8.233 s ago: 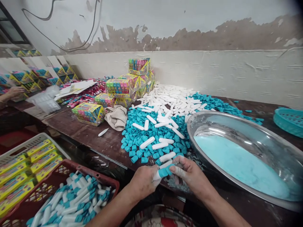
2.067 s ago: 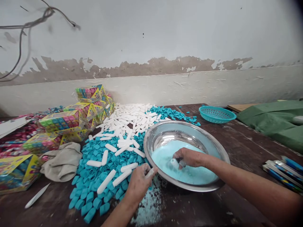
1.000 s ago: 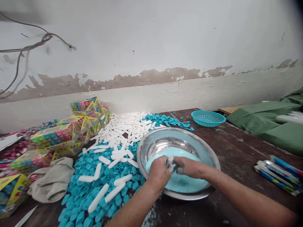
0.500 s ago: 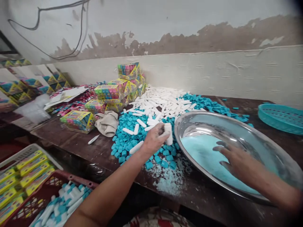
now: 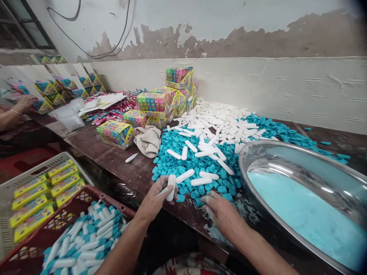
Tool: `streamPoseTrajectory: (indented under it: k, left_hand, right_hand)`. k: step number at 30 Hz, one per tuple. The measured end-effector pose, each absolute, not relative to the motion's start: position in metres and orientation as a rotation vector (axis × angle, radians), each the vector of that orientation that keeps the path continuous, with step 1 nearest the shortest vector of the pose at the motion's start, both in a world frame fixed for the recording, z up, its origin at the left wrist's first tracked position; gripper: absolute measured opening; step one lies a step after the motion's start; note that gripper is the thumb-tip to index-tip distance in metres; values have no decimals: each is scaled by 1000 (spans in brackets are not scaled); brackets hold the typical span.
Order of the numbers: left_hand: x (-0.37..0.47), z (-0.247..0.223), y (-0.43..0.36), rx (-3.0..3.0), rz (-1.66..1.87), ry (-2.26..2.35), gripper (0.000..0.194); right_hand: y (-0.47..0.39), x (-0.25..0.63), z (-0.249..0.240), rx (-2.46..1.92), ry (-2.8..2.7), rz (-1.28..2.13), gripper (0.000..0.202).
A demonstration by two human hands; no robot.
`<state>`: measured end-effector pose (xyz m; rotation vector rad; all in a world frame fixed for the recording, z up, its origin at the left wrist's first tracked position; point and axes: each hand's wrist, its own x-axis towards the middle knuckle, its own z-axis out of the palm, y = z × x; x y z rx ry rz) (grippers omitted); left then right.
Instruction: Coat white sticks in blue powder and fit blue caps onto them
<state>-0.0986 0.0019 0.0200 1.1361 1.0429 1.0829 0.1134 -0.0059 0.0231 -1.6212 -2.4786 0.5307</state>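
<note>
Upright in my left hand is a white tube, pinched between thumb and fingers near the table's front edge. My right hand reaches the front of a pile of blue caps; its fingers are curled at the caps, and whether one is between them is hard to make out. Several loose white tubes lie on the caps, with a heap of white tubes behind. To the right, a metal basin holds light blue powder.
At lower left, a red crate holds capped tubes, beside a white crate of yellow boxes. Packed boxes, a cloth and a small blade-like piece lie left. Another person's hand is at far left.
My right hand has left the basin for the caps' front edge. My left hand has moved left and toward me with the white tube. The view has turned left.
</note>
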Motion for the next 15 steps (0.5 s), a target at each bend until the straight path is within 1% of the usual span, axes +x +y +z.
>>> streamPoseTrajectory:
  k: [4, 9, 12, 15]
  left_hand:
    - [-113, 19, -2, 1075, 1130, 1082, 33]
    - [-119, 15, -9, 1078, 1140, 1109, 30]
    - [-120, 14, -12, 1141, 1096, 1105, 27]
    - [-120, 14, -13, 1192, 1036, 1097, 27]
  right_hand:
    - [2, 88, 21, -1523, -2598, 401, 23]
    - [9, 52, 15, -1399, -2733, 135, 17]
    - [11, 46, 11, -1428, -2734, 112, 16]
    - [12, 55, 13, -1441, -2744, 171, 19]
